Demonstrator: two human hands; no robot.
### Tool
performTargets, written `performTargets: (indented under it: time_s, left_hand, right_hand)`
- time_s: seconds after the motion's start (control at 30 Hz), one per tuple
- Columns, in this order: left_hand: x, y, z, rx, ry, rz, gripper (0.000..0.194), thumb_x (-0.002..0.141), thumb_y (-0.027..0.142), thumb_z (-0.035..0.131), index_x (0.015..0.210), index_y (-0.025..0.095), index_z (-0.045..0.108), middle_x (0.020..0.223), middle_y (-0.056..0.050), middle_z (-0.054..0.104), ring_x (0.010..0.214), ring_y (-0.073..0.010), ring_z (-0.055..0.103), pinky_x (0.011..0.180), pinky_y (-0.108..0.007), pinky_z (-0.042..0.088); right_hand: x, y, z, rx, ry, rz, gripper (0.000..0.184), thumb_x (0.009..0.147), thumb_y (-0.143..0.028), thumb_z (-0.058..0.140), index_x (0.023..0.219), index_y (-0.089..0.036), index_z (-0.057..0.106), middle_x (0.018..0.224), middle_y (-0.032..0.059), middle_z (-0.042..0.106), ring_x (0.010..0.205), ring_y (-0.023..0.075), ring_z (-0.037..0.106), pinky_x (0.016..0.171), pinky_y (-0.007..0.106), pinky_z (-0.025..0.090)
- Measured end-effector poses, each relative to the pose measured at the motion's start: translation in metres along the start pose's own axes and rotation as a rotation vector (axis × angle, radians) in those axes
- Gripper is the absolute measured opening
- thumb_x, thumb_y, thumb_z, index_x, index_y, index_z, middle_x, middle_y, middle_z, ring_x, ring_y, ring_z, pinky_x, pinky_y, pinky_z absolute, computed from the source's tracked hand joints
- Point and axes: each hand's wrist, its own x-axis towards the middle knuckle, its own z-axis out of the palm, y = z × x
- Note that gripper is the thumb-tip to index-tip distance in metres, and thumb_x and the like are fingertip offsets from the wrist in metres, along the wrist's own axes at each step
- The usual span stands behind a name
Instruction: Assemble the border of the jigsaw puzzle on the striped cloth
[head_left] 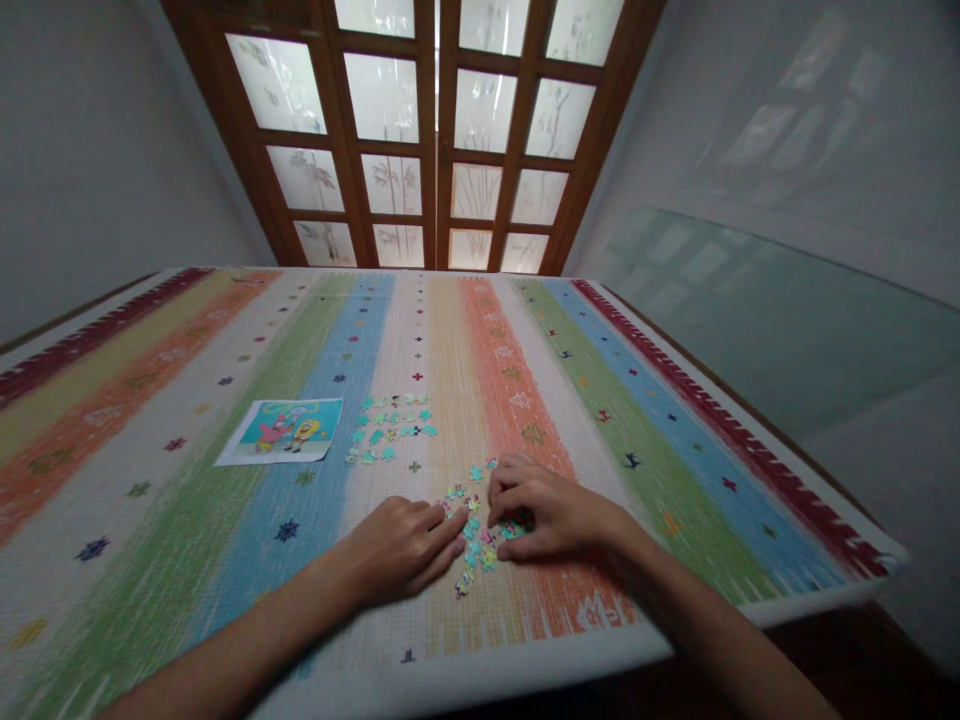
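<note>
A loose pile of small jigsaw puzzle pieces [472, 545] in turquoise, yellow and pink lies between my hands. My left hand [409, 548] rests flat at the pile's left side, its fingers stretched out and their tips touching the nearest pieces. Over the right part of the pile, my right hand [544, 508] arches with bent fingers, the thumb apart from the index finger. Some pieces show beneath its palm, and no held piece is visible. Farther off, more turquoise pieces [390, 433] lie spread in loose rows.
A printed cartoon picture [289, 432] lies left of the spread pieces. Everything rests on a striped cloth [247, 560] covering the table, whose front edge runs below my arms. Beyond stand wooden doors [437, 150] with frosted panes; a glass panel [780, 300] leans at the right wall.
</note>
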Motion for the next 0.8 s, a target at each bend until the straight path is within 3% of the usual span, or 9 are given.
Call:
performTargets:
  time_s: [0.2, 0.4, 0.5, 0.67, 0.8]
  left_hand:
    - [-0.001, 0.0, 0.0, 0.014, -0.004, 0.0, 0.038, 0.113, 0.028, 0.028, 0.124, 0.009, 0.059, 0.081, -0.006, 0.072, 0.065, -0.0192, 0.072, 0.051, -0.031, 0.055]
    - [0.001, 0.0, -0.002, 0.03, 0.022, 0.01, 0.036, 0.113, 0.027, 0.028, 0.123, 0.01, 0.057, 0.079, -0.004, 0.072, 0.062, -0.0188, 0.071, 0.049, -0.031, 0.053]
    - [0.001, 0.0, -0.003, 0.041, 0.08, 0.01, 0.031, 0.113, 0.027, 0.031, 0.119, 0.012, 0.058, 0.075, -0.002, 0.069, 0.058, -0.0167, 0.068, 0.048, -0.03, 0.05]
    - [0.003, 0.001, -0.005, 0.043, 0.241, 0.016, 0.021, 0.112, 0.022, 0.039, 0.117, 0.012, 0.057, 0.07, 0.002, 0.066, 0.054, -0.0134, 0.062, 0.047, -0.029, 0.046]
    - [0.005, 0.002, -0.008, 0.045, 0.342, 0.027, 0.015, 0.11, 0.015, 0.043, 0.111, 0.013, 0.058, 0.065, 0.004, 0.06, 0.05, -0.0111, 0.054, 0.047, -0.028, 0.042]
  right_hand:
    - [0.0, -0.001, 0.001, 0.086, 0.059, -0.044, 0.007, 0.087, -0.024, 0.081, 0.087, -0.019, 0.077, 0.086, 0.0026, 0.067, 0.087, 0.0188, 0.058, 0.09, 0.037, 0.045]
    - [0.001, -0.006, -0.004, 0.276, 0.084, -0.027, 0.011, 0.098, -0.026, 0.069, 0.092, -0.018, 0.075, 0.087, 0.0042, 0.073, 0.084, 0.0166, 0.064, 0.083, 0.034, 0.049]
    - [0.002, -0.005, -0.002, 0.301, 0.16, 0.013, 0.011, 0.098, -0.026, 0.069, 0.094, -0.019, 0.077, 0.086, 0.0048, 0.075, 0.082, 0.0166, 0.065, 0.078, 0.032, 0.05]
    - [0.005, -0.003, 0.006, 0.35, 0.266, -0.041, 0.01, 0.097, -0.027, 0.071, 0.096, -0.022, 0.08, 0.084, 0.0046, 0.077, 0.081, 0.0168, 0.066, 0.079, 0.033, 0.05]
    - [0.007, -0.006, 0.012, 0.426, 0.326, 0.029, 0.011, 0.095, -0.028, 0.073, 0.096, -0.022, 0.081, 0.085, 0.0055, 0.077, 0.08, 0.0173, 0.067, 0.076, 0.034, 0.051]
